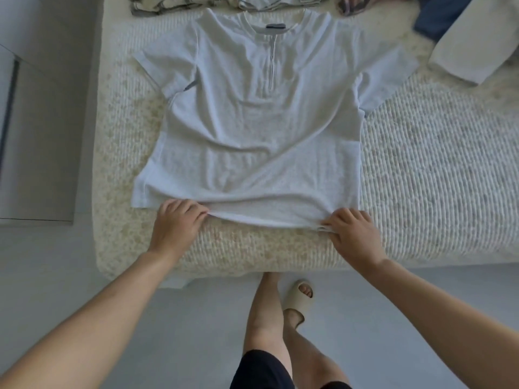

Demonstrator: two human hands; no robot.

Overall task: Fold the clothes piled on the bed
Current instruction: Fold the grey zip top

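A pale grey short-sleeved shirt (261,130) with a short zip at the neck lies flat, front up, on the bed (421,178), collar away from me. My left hand (177,223) pinches the bottom hem near its left corner. My right hand (354,234) pinches the hem at the right corner, where the fabric bunches slightly. The hem is stretched between both hands near the bed's front edge.
More clothes lie along the far edge: a checked piece (157,4), a light folded piece (278,1), a blue garment (438,18) and a white folded item (471,49). The floor (421,290) lies in front. My legs and a slipper (300,293) stand by the bed.
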